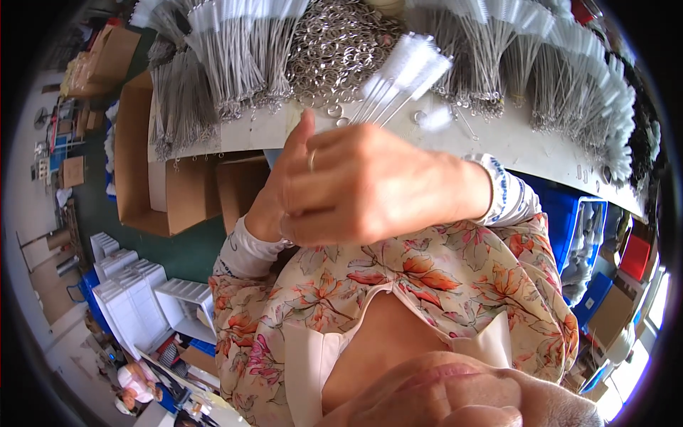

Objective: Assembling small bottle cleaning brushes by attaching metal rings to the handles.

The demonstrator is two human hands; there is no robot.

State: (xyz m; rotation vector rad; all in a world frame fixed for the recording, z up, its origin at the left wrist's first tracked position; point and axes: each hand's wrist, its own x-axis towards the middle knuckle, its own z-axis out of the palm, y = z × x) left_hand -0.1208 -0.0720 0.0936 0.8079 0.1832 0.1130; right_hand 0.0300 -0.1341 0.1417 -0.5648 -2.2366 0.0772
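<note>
My left hand (pixel 288 174) and my right hand (pixel 384 188) are pressed together in front of my chest, the right one lying over the left. Both close on the wire stems of a small bunch of thin brushes (pixel 407 67), whose white bristle tips fan up and to the right over the white table (pixel 270 128). A ring sits on one finger of the left hand. The stems' lower ends are hidden inside the hands.
Rows of bundled wire brushes (pixel 228 64) lie along the table, more of them on the right (pixel 569 78), with a heap of metal rings (pixel 334 50) between. Open cardboard boxes (pixel 153 178) stand on the left, white trays (pixel 131 299) on the floor, blue crates (pixel 576 220) on the right.
</note>
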